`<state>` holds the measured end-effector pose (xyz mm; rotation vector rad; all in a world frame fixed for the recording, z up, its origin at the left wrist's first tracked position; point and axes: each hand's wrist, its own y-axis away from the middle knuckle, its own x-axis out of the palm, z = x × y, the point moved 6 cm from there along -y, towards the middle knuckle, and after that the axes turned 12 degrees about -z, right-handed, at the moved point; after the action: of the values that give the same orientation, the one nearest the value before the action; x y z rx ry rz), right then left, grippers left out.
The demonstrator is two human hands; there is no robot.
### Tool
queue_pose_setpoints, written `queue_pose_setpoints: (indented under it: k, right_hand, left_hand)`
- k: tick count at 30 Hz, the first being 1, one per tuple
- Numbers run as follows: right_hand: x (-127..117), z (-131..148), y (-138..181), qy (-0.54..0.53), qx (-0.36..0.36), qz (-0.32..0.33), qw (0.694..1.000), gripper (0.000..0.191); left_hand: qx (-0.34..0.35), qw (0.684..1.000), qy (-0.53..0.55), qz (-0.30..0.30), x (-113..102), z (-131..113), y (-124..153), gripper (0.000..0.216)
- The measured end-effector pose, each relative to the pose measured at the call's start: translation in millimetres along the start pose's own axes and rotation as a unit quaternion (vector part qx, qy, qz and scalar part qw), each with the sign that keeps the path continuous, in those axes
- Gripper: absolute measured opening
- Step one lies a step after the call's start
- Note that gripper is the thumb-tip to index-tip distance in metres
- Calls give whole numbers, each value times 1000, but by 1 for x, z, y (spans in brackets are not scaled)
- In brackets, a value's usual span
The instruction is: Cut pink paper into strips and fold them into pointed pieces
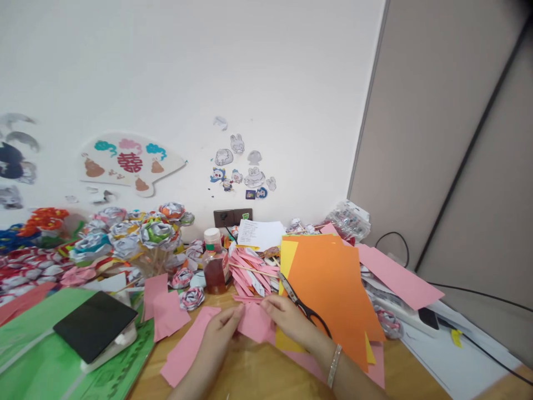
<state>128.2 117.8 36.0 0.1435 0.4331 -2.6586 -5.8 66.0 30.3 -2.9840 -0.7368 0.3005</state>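
Observation:
Between my two hands is a piece of pink paper [255, 323], with a narrow folded strip along its far edge. My left hand [222, 328] pinches its left side, and my right hand [287, 315] pinches the right side near the fold. Under my left forearm lie pink paper strips [183, 353]. Black-handled scissors [306, 308] rest on orange sheets [328, 289] beside my right hand, with yellow paper [288, 253] partly showing beneath. Just beyond my hands is a heap of folded pink and white paper pieces [252, 272].
A bottle of reddish-brown liquid [215, 272] stands behind my hands. Rolled paper flowers [158, 230] crowd the left back. A black tablet-like panel [97, 325] sits on a green folder [37, 344]. At right are a pink sheet [402, 275], a power strip [410, 314] and cables.

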Motion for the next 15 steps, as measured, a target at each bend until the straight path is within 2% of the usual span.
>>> queue_pose_setpoints:
  k: [2,4,7,10,15]
  right_hand:
    - [-1,-6,-2,-24,11,3,1000,34]
    - [0,-12,-4,-54,20,1,998,31]
    - [-1,-18,-6,-71,22,-20,997,27]
    - [-4,-15,-6,-74,26,-39,996,25]
    - [-5,-10,-6,-100,47,-29,993,28]
  left_hand:
    - [40,998,-14,-54,-10,-5,-4,47]
    - [53,995,-11,-80,-16,-4,-7,46]
    - [15,996,48,-67,-16,5,-11,41]
    - [-31,994,95,-49,-12,9,-11,53]
    - [-45,992,118,-26,-10,6,-12,49]
